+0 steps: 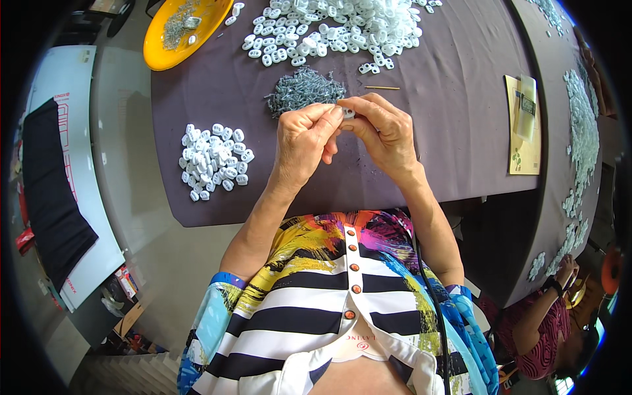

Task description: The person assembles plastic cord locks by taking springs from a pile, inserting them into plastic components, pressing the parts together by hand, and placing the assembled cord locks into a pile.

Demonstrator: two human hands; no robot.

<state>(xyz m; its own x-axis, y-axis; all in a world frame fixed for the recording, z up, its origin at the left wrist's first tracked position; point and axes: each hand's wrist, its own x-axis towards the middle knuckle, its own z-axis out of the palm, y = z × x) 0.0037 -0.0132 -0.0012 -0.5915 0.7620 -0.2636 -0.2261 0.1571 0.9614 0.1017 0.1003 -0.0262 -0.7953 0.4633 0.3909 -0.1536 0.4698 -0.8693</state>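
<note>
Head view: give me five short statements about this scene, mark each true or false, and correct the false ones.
1. The right hand holds a small white plastic piece at its fingertips. True.
2. The left hand is spread flat, well apart from the right hand. False: its fingers are curled, close to the right hand's.
3. The heap of small grey metal fasteners lies beyond the left hand. True.
4. The thin straight tan stick lies left of that heap. False: it lies right of it.
5. The heap of rounded white plastic pieces nearest the left hand lies to that hand's left. True.
</note>
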